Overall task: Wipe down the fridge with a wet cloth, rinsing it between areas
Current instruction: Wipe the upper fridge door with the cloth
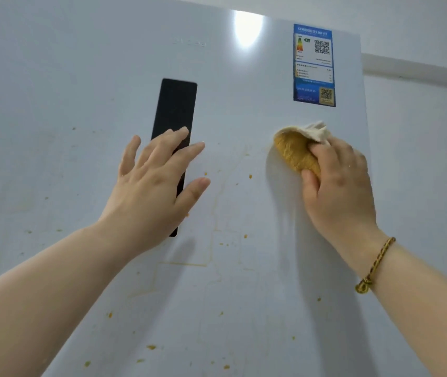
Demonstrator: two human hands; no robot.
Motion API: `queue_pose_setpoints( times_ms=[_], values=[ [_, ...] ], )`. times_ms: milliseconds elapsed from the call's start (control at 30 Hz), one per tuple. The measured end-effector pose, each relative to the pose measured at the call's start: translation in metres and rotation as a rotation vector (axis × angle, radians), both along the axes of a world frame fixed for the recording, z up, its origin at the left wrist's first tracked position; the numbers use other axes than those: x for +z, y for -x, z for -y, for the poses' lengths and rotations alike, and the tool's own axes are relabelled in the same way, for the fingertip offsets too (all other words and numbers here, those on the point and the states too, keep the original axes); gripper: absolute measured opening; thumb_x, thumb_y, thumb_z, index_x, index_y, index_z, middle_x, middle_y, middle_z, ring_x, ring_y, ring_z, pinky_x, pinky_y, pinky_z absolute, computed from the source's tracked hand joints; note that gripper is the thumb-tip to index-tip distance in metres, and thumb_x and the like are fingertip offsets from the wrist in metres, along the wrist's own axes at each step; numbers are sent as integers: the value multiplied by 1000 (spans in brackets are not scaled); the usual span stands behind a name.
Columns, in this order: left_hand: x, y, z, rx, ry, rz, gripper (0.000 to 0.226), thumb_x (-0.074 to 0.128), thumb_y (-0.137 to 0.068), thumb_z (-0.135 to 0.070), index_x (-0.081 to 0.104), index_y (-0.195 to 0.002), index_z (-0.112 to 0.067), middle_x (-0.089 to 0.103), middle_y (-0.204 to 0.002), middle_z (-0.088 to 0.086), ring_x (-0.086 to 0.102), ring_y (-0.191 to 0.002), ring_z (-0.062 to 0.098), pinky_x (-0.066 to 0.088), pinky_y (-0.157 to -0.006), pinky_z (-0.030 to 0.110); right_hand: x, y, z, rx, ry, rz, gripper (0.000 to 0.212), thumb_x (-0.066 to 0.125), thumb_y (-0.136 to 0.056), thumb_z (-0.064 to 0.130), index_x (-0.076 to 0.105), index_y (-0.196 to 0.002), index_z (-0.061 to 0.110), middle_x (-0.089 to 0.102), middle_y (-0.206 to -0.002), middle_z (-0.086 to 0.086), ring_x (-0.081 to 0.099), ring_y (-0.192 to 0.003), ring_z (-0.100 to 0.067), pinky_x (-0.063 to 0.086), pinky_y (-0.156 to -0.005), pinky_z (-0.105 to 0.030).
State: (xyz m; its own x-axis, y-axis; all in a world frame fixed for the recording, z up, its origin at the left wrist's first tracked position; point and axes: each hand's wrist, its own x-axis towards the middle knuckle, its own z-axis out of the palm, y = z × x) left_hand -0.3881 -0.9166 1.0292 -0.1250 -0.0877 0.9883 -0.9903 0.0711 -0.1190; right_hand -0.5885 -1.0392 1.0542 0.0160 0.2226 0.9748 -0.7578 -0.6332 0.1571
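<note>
your right hand [339,180] holds a bunched-up white cloth with a big orange-yellow stain [295,153] and presses it on the shiny white fridge door [244,281]. your fingers and thumb are curled round the cloth and grip it. the cloth sits just under the blue paper sticker with little square codes [314,66], near the right edge of the door. your left hand [157,180] rests flat on the door, with its fingers straight and spread wide, holding nothing. it covers the lower part of the tall black strip [176,104] in the middle of the door. the two hands are apart, with bare door between them. small orange spots [250,176] dot the door between the hands and lower down, and thin orange lines run below them. a yellow and brown braided string band [374,265] goes round your right wrist. a bright patch of light [247,28] shines near the top of the door. a pale wall [434,131] is to the right of the fridge.
</note>
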Motion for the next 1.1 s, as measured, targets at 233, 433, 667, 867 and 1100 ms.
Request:
queue_pose_setpoints(
  times_ms=[233, 433, 667, 867, 1100],
  values=[
    [-23, -41, -17, 28, 34, -84, 66, 23, -81, -52, 36, -138, -22, 19, -142, -13, 8, -131, 4, -16, -103, 5, -29, -27, -8, -68, 338, -468, 27, 39, -89, 17, 47, -113, 11, 62, -113, -19, 47, -104, -30, 37, -95, -44],
    [-43, -81, -36, 99, 75, -317, 79, 14, -72, -62, 27, -142, -26, 15, -153, -5, 5, -140, 7, -25, -98, 4, 18, -54, -26, 20, 56, -10, 38, 42, -80, 19, 57, -106, -3, 56, -112, -29, 52, -95, -49, 43, -85, -51],
    [-52, -114, -56, 259, -104, -550, 72, 38, -82, -65, 13, -143, -37, -4, -155, -13, -14, -140, 6, -18, -110, 43, -39, -60, -26, -37, 289, -377, 32, 40, -86, 17, 46, -116, 10, 59, -114, -20, 49, -101, -33, 37, -95, -38],
    [-52, -119, -62, 231, -226, -647, 91, 24, -60, -71, -1, -142, -41, -9, -154, -14, -14, -141, 8, -3, -113, 50, -3, -74, -36, 14, 120, -99, 40, 38, -79, 23, 50, -112, 5, 59, -111, -23, 49, -99, -39, 45, -85, -45],
    [-52, -119, -64, 237, -243, -644, 92, 23, -59, -71, 1, -143, -40, -8, -154, -13, -13, -141, 9, -3, -112, 50, -72, -109, -45, 64, 242, -278, 30, 46, -86, 18, 55, -113, 9, 61, -114, -18, 50, -103, -31, 40, -94, -37]
  ],
)
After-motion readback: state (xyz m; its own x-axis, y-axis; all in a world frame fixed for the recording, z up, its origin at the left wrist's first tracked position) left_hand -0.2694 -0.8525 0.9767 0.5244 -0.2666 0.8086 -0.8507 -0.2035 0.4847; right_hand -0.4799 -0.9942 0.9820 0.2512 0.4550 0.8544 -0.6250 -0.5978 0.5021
